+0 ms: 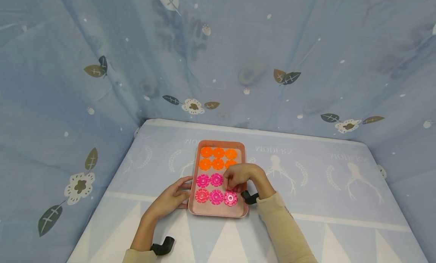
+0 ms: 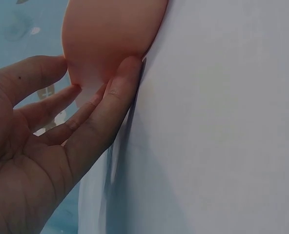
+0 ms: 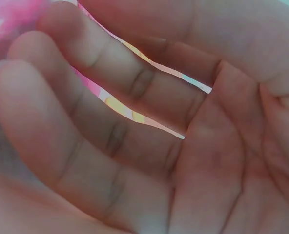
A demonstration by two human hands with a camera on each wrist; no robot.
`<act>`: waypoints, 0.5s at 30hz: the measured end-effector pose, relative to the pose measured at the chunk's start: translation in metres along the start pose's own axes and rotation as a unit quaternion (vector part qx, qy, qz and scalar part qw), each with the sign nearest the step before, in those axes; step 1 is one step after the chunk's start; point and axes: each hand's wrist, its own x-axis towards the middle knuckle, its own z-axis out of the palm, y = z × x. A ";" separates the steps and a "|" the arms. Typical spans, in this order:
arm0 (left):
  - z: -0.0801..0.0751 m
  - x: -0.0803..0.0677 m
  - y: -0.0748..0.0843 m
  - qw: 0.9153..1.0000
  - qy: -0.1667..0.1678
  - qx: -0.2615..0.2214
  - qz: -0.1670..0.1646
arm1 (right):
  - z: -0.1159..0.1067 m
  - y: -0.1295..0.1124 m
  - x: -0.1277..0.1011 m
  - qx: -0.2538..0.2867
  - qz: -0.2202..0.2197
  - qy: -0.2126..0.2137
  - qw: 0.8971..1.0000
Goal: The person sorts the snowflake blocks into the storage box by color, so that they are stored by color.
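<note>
A pink tray (image 1: pixel 243 213) of orange discs (image 1: pixel 218 157) and pink discs (image 1: pixel 209 188) lay mid-surface. The right hand (image 1: pixel 238 176) curled over the near-right pink disc (image 1: pixel 230 198); whether it gripped, I cannot tell. The left hand (image 1: pixel 172 196) touched the tray's left edge with straight fingers (image 2: pixel 110 105). The surface (image 1: pixel 323 195) wore pale blue printed cloth; leaf-patterned blue drapes (image 1: pixel 102 66) walled it.

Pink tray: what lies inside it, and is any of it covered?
The pink tray holds orange discs in its far rows and pink discs in its near rows. The right hand covers the spot at the right of the third row, so nothing there can be seen.
</note>
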 end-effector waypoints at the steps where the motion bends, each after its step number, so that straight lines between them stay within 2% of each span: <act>1: 0.000 0.000 0.000 1.000 -0.001 0.000 0.000 | 0.000 0.000 -0.001 0.000 0.000 0.002 1.000; 5: 0.000 0.000 0.000 1.000 -0.009 -0.004 0.003 | -0.003 -0.001 -0.005 -0.027 -0.004 0.019 0.999; 10: 0.000 0.001 0.001 1.000 -0.017 -0.004 0.007 | -0.008 0.000 -0.010 -0.086 -0.041 0.063 0.993; 15: -0.003 0.002 0.001 1.000 -0.018 0.008 0.013 | -0.010 0.006 -0.015 -0.079 -0.073 0.120 0.987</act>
